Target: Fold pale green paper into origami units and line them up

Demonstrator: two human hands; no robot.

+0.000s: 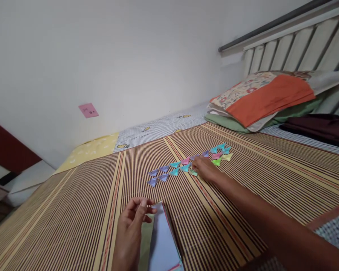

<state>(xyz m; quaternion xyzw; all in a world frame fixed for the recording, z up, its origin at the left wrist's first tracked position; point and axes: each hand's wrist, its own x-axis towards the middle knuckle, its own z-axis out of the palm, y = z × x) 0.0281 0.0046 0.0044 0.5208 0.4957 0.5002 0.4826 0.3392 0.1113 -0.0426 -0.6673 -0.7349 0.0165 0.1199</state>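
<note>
Right of centre, the right hand (205,168) touches down among folded paper boats (174,172), its fingertips hidden, grip unclear; lower centre, the left hand (134,222) curls half-open at light-blue paper (162,241).

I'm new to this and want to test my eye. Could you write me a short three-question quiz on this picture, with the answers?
1. Which hand reaches in among the folded paper pieces? a) left b) right
2. True or false: the pink note is on the wall.
3. Fill in one word: the mat under the pieces has a ____ pattern.

Key: 1: b, the right hand. 2: true. 3: striped.
</note>
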